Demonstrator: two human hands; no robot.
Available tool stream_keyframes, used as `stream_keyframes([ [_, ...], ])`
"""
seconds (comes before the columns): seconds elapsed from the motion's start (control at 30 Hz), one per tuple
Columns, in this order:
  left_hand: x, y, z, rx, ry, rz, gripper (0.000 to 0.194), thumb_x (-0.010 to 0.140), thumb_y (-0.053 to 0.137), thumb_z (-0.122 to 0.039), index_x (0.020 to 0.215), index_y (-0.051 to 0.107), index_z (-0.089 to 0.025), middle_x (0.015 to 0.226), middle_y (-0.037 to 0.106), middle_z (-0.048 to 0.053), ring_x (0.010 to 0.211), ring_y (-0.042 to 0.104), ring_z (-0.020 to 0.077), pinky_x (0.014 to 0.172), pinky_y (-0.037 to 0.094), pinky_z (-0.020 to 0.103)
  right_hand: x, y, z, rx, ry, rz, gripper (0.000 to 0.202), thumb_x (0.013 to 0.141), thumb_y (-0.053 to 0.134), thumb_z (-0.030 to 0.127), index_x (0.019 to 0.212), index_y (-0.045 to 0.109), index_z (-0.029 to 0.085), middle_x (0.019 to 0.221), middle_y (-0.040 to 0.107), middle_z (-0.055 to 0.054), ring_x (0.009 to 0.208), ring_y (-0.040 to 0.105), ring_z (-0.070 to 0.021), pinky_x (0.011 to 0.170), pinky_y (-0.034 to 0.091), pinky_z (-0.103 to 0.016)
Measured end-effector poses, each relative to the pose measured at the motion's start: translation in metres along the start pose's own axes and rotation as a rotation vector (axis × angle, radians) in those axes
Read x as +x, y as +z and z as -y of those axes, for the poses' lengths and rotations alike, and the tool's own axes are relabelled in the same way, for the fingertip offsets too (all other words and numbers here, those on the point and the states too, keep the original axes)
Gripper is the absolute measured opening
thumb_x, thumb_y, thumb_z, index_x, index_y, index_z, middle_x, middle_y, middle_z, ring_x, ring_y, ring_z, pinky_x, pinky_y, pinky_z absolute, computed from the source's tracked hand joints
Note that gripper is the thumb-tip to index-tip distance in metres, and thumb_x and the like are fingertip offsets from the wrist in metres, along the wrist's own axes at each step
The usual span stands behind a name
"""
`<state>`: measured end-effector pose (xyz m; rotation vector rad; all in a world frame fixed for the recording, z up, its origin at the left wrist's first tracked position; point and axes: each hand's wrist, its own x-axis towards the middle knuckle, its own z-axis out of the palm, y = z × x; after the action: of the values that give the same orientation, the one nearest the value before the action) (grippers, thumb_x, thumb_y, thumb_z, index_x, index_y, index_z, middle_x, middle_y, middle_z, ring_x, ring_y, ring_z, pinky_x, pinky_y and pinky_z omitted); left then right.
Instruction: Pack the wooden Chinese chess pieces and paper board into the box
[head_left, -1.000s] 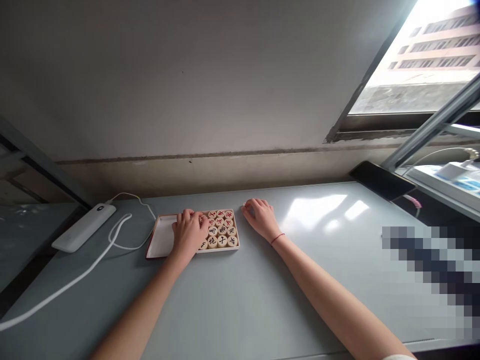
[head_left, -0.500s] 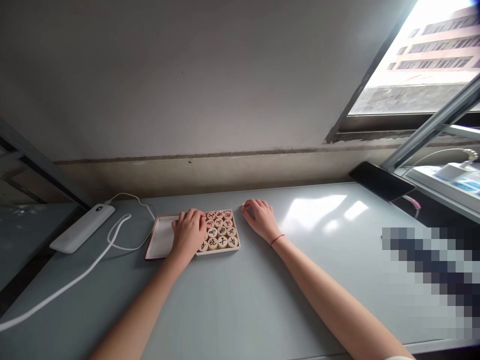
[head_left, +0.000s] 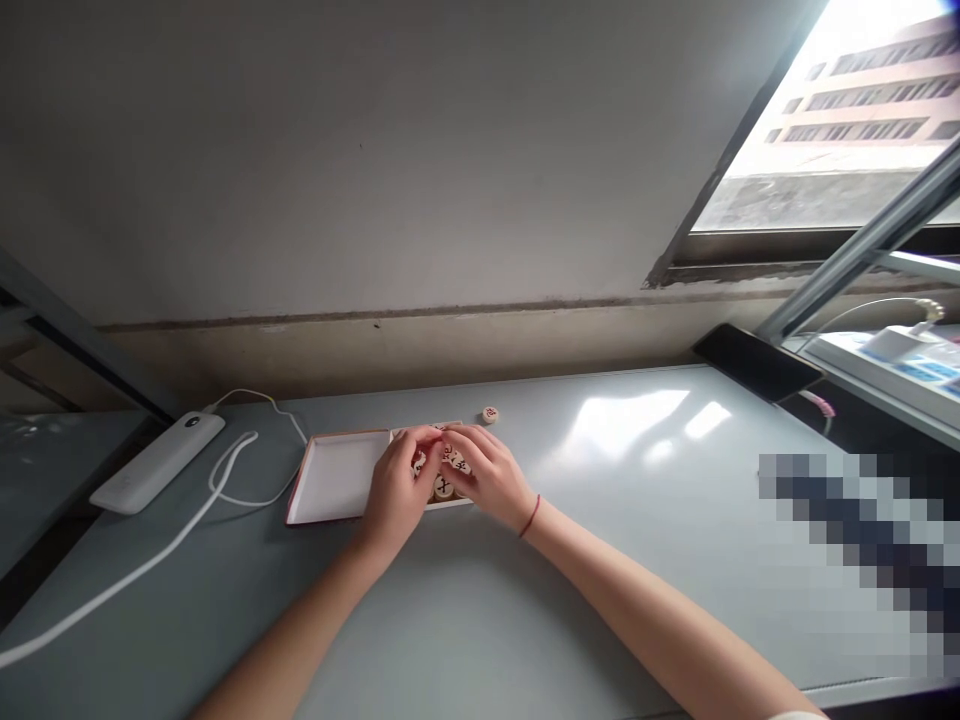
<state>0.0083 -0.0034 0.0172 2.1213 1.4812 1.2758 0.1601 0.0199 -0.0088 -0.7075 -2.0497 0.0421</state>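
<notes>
A low white box (head_left: 452, 505) of round Chinese chess pieces (head_left: 444, 487) lies on the desk, largely covered by my two hands. My left hand (head_left: 401, 485) curves over its left side, thumb inward, closed around pieces. From the right, my right hand (head_left: 496, 478) bends over the same pieces, its fingertips meeting those of the left. Some pieces between the hands look tilted; how many are gripped is hidden. Joined to the box's left side is the open white lid (head_left: 337, 475) with a red edge. One loose chess piece (head_left: 490, 414) with a red character rests behind my right hand.
A white power bank (head_left: 161, 460) lies at the left with a white cable (head_left: 180, 535) curling over the grey desk (head_left: 450, 620). A dark phone (head_left: 757, 362) leans near the metal frame at the right. The wall runs along the desk's back edge.
My right hand has let go of the loose piece and moved left onto the box. My left hand has shifted right, from beside the lid onto the pieces.
</notes>
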Motion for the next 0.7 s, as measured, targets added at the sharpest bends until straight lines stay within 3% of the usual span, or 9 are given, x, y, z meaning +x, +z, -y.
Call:
stream_keyframes([
  [0.1, 0.0, -0.001, 0.006, 0.022, -0.029, 0.034, 0.019, 0.092, 0.046, -0.032, 0.105, 0.055, -0.022, 0.092, 0.066, 0.003, 0.079, 0.062, 0.0146, 0.074, 0.05, 0.026, -0.002, -0.001, -0.013, 0.024, 0.106, -0.027, 0.028, 0.09, 0.051, 0.023, 0.118, 0.054, 0.023, 0.107, 0.063, -0.008, 0.095, 0.06, -0.0186, 0.083, 0.051, -0.032],
  [0.2, 0.006, -0.008, 0.025, 0.194, -0.048, 0.022, 0.024, 0.093, 0.042, -0.032, 0.11, 0.054, -0.02, 0.095, 0.062, 0.005, 0.073, 0.06, 0.0144, 0.07, 0.049, 0.027, -0.008, -0.006, -0.044, -0.083, 0.355, -0.119, 0.027, 0.09, 0.049, 0.026, 0.114, 0.058, 0.022, 0.11, 0.06, -0.011, 0.096, 0.059, -0.0212, 0.084, 0.051, -0.036],
  [0.3, 0.012, -0.015, 0.045, 0.382, -0.107, 0.001, 0.029, 0.091, 0.042, -0.027, 0.116, 0.054, -0.021, 0.099, 0.058, 0.007, 0.068, 0.059, 0.0144, 0.065, 0.048, 0.028, -0.016, -0.011, -0.072, -0.215, 0.504, -0.082, 0.027, 0.086, 0.05, 0.025, 0.111, 0.058, 0.021, 0.102, 0.064, -0.01, 0.095, 0.058, -0.0247, 0.084, 0.049, -0.04],
  [0.5, 0.016, -0.016, 0.06, 0.424, -0.223, 0.132, 0.028, 0.088, 0.044, -0.029, 0.109, 0.062, -0.023, 0.09, 0.061, 0.005, 0.078, 0.063, 0.0182, 0.067, 0.048, 0.027, -0.024, -0.011, -0.084, -0.241, 0.566, 0.082, 0.009, 0.084, 0.052, 0.025, 0.089, 0.058, 0.023, 0.087, 0.068, -0.005, 0.084, 0.059, -0.0226, 0.075, 0.046, -0.034],
  [0.7, 0.018, -0.013, 0.065, 0.408, -0.264, 0.173, 0.029, 0.087, 0.045, -0.027, 0.107, 0.065, -0.023, 0.092, 0.066, 0.005, 0.079, 0.064, 0.0187, 0.07, 0.049, 0.027, -0.022, -0.01, -0.079, -0.276, 0.568, 0.133, 0.01, 0.083, 0.053, 0.023, 0.092, 0.058, 0.024, 0.09, 0.069, -0.004, 0.087, 0.059, -0.0227, 0.075, 0.043, -0.032],
])
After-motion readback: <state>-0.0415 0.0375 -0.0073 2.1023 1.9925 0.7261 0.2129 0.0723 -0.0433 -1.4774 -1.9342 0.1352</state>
